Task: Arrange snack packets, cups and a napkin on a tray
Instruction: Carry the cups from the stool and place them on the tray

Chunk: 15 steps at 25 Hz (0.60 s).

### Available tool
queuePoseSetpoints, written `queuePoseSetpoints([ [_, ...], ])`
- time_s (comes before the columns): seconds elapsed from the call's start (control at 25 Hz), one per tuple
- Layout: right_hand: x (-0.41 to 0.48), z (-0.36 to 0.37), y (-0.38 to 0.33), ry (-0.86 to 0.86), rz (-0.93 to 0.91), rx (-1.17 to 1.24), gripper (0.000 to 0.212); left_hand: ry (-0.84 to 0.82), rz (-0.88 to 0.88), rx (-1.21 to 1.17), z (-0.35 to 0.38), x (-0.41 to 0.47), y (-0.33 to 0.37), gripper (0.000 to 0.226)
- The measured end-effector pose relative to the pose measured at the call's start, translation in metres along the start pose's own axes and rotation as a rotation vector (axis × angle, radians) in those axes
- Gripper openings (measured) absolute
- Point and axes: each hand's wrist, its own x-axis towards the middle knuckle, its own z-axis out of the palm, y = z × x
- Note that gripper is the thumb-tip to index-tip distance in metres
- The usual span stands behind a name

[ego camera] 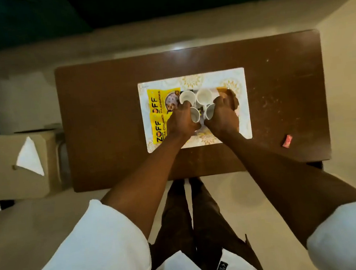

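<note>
Left hand (179,121) and right hand (222,117) each clasp a small white paper cup (195,114), seemingly squaring four together on the white floral tray (242,106).

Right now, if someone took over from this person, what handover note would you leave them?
Left hand grips the near-left cup; right hand grips the near-right cup.
Two more cups stand just behind, all four clustered mid-tray.
Yellow snack packets lie on the tray's left side.
A napkin sticks out of the box beside the table.
Left: release the cups, add the napkin.
</note>
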Motion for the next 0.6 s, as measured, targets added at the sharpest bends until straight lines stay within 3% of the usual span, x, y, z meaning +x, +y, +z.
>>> queuePoseSetpoints([
  [0.24,0.009,0.058,0.030,-0.032,0.000,0.001,0.069,0.042,-0.009,-0.019,0.055,0.008,-0.034,0.061],
  [0.6,0.031,0.087,0.030,0.002,-0.004,0.030,0.063,0.031,0.039,0.043,0.083,0.027,-0.042,0.066],
])
